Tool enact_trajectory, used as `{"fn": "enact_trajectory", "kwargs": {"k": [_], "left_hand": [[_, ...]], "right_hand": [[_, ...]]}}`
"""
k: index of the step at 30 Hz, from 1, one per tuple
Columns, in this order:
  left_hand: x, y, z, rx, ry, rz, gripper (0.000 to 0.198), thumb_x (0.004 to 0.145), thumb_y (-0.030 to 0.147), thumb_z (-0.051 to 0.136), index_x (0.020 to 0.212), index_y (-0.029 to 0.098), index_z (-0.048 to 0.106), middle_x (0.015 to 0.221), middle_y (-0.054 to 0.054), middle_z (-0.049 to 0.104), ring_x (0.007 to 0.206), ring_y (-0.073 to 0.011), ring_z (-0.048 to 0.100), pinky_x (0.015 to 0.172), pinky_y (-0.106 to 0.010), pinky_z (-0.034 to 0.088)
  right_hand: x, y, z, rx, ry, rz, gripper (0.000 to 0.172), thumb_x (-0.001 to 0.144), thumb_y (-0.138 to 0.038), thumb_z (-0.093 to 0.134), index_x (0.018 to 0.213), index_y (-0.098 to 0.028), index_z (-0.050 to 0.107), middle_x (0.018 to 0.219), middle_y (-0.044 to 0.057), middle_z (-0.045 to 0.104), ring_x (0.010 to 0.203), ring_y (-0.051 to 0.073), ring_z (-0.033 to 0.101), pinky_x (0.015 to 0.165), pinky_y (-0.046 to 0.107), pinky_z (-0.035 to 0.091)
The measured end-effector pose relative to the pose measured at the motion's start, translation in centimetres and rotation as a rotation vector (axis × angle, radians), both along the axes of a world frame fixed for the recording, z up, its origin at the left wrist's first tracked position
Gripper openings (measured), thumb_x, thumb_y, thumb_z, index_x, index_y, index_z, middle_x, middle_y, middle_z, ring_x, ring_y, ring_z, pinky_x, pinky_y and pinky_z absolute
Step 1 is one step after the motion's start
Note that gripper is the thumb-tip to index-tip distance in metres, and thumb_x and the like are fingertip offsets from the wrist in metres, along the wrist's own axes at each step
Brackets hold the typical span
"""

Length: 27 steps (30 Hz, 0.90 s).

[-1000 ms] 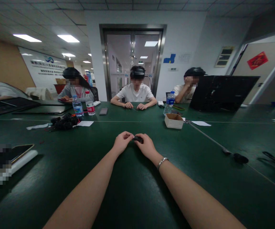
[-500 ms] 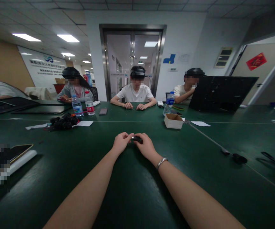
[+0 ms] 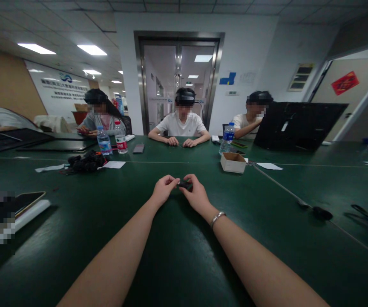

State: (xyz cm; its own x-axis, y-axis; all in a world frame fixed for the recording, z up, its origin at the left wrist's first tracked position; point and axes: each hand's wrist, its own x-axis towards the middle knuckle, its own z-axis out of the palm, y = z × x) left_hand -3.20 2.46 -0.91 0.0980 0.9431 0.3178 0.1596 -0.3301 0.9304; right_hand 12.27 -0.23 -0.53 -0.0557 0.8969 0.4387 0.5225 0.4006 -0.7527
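Observation:
My left hand [image 3: 163,189] and my right hand [image 3: 195,194] meet over the dark green table [image 3: 177,256], a little beyond arm's middle reach. Both pinch a small black object [image 3: 184,185] between their fingertips, just above the tabletop. The fingers of both hands are curled closed round it, so its shape is hard to make out. A silver bracelet [image 3: 217,218] circles my right wrist.
A small open cardboard box [image 3: 233,162] stands past my hands to the right, a heap of black parts [image 3: 86,163] to the left. Two water bottles [image 3: 103,142], a phone [image 3: 138,149], an open laptop [image 3: 295,125] and three seated people lie beyond. A phone [image 3: 27,201] rests at my near left.
My hands have stayed together on the small black object; the fingers have shifted slightly and the hands sit a touch higher in view.

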Motion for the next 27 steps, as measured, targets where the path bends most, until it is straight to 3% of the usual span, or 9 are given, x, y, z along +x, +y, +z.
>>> {"fn": "enact_trajectory", "kwargs": {"k": [5, 14, 18, 22, 27], "left_hand": [[-0.01, -0.38, 0.68, 0.003, -0.094, -0.06, 0.023, 0.068, 0.037, 0.069, 0.078, 0.016, 0.066, 0.076, -0.002, 0.066, 0.074, -0.0148, 0.06, 0.075, -0.028, 0.046], [-0.27, -0.77, 0.78, -0.051, -0.168, -0.12, 0.029, 0.064, 0.03, 0.074, 0.088, 0.015, 0.068, 0.09, -0.007, 0.07, 0.088, -0.019, 0.064, 0.089, -0.036, 0.047], [-0.15, -0.85, 0.98, -0.035, -0.15, -0.086, 0.033, 0.064, 0.034, 0.073, 0.092, 0.016, 0.067, 0.09, -0.006, 0.071, 0.088, -0.019, 0.064, 0.088, -0.036, 0.048], [-0.09, -0.78, 1.08, -0.038, -0.085, -0.04, 0.032, 0.064, 0.041, 0.072, 0.083, 0.016, 0.068, 0.085, -0.007, 0.071, 0.084, -0.0201, 0.064, 0.083, -0.035, 0.048], [-0.1, -0.53, 1.0, -0.059, -0.049, 0.009, 0.036, 0.063, 0.048, 0.07, 0.075, 0.014, 0.069, 0.073, -0.006, 0.069, 0.071, -0.017, 0.061, 0.069, -0.029, 0.047]], "right_hand": [[0.1, 0.1, -0.16, -0.035, 0.048, 0.014, 0.025, 0.073, -0.035, 0.063, 0.092, -0.022, 0.054, 0.078, -0.001, 0.059, 0.066, 0.014, 0.053, 0.062, 0.028, 0.042], [0.07, 0.3, 0.16, -0.208, 0.254, 0.073, 0.03, 0.077, -0.043, 0.056, 0.093, -0.018, 0.061, 0.062, -0.002, 0.056, 0.051, 0.011, 0.052, 0.048, 0.024, 0.041], [0.14, 0.39, 0.27, -0.213, 0.247, 0.097, 0.032, 0.079, -0.045, 0.054, 0.092, -0.017, 0.062, 0.059, -0.002, 0.056, 0.05, 0.011, 0.052, 0.048, 0.023, 0.042], [0.14, 0.3, 0.2, -0.188, 0.265, 0.108, 0.03, 0.078, -0.043, 0.057, 0.093, -0.018, 0.062, 0.062, -0.002, 0.056, 0.051, 0.011, 0.052, 0.049, 0.023, 0.042], [0.09, -0.02, 0.3, -0.148, 0.242, 0.112, 0.027, 0.077, -0.039, 0.058, 0.094, -0.018, 0.061, 0.069, -0.002, 0.057, 0.052, 0.01, 0.051, 0.05, 0.023, 0.043]]}}
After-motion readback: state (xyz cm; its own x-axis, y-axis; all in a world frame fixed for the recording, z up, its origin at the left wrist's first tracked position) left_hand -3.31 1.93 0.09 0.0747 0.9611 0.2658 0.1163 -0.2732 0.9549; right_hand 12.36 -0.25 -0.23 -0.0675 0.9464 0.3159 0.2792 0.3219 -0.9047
